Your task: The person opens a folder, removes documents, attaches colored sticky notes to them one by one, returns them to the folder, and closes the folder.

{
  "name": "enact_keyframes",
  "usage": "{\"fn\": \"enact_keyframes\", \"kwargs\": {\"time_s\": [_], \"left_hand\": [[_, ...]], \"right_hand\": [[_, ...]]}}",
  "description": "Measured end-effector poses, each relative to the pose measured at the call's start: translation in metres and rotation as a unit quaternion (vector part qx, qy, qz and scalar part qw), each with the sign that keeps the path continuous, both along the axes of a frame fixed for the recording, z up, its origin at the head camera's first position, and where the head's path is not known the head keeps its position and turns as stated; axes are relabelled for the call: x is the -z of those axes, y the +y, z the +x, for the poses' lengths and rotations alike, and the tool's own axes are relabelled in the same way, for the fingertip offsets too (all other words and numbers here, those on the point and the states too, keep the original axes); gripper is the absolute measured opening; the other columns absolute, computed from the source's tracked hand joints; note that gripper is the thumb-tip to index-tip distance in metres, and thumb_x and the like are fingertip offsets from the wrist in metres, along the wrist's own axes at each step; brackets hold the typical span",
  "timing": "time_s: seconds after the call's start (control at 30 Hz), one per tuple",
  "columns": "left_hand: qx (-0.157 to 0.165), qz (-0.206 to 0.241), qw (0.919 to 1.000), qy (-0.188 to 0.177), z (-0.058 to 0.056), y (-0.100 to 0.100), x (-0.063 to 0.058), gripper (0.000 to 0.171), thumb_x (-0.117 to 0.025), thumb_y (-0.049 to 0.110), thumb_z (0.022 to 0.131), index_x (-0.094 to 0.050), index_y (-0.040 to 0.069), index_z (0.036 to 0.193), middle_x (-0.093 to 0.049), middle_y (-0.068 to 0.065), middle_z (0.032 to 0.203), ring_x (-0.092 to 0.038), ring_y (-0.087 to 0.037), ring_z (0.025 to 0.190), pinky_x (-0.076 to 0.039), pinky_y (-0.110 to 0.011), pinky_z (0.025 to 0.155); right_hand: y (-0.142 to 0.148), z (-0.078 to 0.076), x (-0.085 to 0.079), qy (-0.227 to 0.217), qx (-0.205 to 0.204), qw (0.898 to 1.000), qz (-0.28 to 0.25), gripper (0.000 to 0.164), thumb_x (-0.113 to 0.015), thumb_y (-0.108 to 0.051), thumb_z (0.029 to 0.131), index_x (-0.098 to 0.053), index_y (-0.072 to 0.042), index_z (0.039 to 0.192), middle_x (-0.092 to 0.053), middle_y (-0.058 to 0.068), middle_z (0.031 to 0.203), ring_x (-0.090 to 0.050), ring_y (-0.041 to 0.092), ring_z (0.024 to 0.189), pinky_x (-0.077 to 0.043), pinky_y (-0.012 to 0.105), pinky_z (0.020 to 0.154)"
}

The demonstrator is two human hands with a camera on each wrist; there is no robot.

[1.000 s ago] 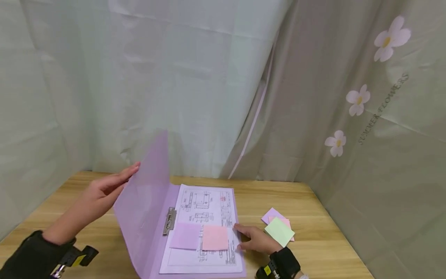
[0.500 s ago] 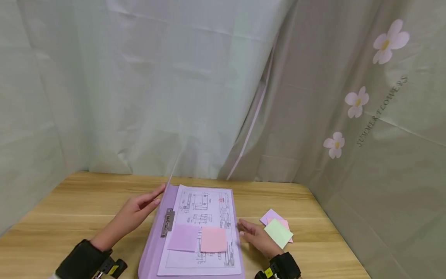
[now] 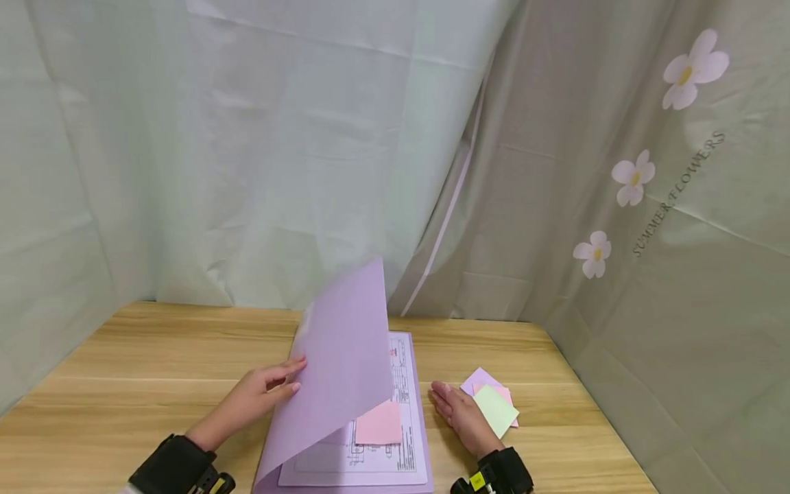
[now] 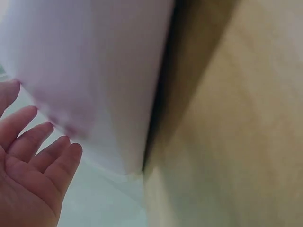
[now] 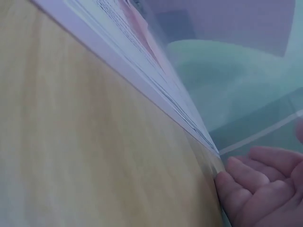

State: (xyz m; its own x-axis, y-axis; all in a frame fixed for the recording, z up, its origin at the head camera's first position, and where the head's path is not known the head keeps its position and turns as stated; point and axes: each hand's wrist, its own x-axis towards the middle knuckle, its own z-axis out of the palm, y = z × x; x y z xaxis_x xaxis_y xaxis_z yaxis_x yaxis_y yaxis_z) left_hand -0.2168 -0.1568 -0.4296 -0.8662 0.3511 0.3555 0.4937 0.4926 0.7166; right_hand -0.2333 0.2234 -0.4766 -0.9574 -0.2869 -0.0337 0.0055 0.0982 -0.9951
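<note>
A light purple file folder stands half-closed on the table, its raised cover (image 3: 345, 343) leaning right over the papers. With extended fingertips my left hand (image 3: 253, 398) touches the outer face of that cover; in the left wrist view the fingers (image 4: 66, 165) are spread against it. Under the cover lie printed technical drawings (image 3: 401, 370) with a pink sticky note (image 3: 378, 424) on top. The metal clip and most of a purple note are hidden by the cover. My right hand (image 3: 463, 415) rests on the table just right of the folder, fingers slightly bent, holding nothing.
Beyond the right hand lies a small overlapping pile of sticky notes: green (image 3: 496, 412), pink (image 3: 506, 394) and purple (image 3: 478, 379). The wooden table (image 3: 166, 357) ends at a pale curtain (image 3: 247, 171) behind and a flowered curtain (image 3: 697, 309) on the right.
The folder cover has swung from the left, past upright, over to the right above the papers. My left hand followed it rightward. The right hand has drawn slightly away from the folder's edge.
</note>
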Motion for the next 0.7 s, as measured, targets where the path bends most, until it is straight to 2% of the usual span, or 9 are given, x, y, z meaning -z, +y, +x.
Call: {"fn": "enact_keyframes", "kwargs": {"time_s": [0.13,0.37,0.53,0.7], "left_hand": [[0.024,-0.003,0.9995,-0.021,-0.002,-0.001,0.006,0.046,-0.059,0.027,0.085,-0.054,-0.003,0.120,-0.043,-0.023,0.131,-0.041,-0.041,0.118,-0.042,-0.044,0.089],[0.023,0.003,0.9978,-0.062,-0.006,0.000,0.012,0.047,-0.066,0.027,0.079,-0.058,-0.003,0.115,-0.045,-0.023,0.130,-0.041,-0.041,0.119,-0.039,-0.047,0.092],[0.018,-0.014,0.9953,-0.095,-0.008,0.002,0.013,0.045,-0.069,0.024,0.076,-0.060,-0.002,0.111,-0.048,-0.022,0.128,-0.041,-0.042,0.119,-0.039,-0.049,0.093],[0.013,-0.048,0.9943,-0.094,-0.007,0.005,0.013,0.042,-0.070,0.022,0.074,-0.061,-0.001,0.109,-0.050,-0.020,0.127,-0.042,-0.042,0.119,-0.038,-0.049,0.093]], "right_hand": [[0.001,0.000,0.001,0.000,0.019,1.000,-0.009,0.066,-0.028,-0.040,0.096,-0.023,0.015,0.133,-0.026,0.028,0.138,-0.026,0.037,0.129,-0.027,0.041,0.104],[0.001,0.001,-0.002,0.000,0.032,0.999,-0.031,0.070,-0.031,-0.042,0.095,-0.023,0.016,0.133,-0.025,0.030,0.138,-0.026,0.038,0.129,-0.027,0.040,0.105],[0.000,0.001,-0.002,0.000,0.028,0.999,-0.031,0.063,-0.029,-0.036,0.097,-0.023,0.017,0.132,-0.025,0.031,0.138,-0.025,0.038,0.129,-0.026,0.040,0.105],[0.003,0.001,0.000,0.025,0.011,1.000,-0.015,0.065,-0.036,-0.037,0.095,-0.027,0.017,0.131,-0.029,0.032,0.135,-0.032,0.037,0.126,-0.029,0.041,0.104]]}}
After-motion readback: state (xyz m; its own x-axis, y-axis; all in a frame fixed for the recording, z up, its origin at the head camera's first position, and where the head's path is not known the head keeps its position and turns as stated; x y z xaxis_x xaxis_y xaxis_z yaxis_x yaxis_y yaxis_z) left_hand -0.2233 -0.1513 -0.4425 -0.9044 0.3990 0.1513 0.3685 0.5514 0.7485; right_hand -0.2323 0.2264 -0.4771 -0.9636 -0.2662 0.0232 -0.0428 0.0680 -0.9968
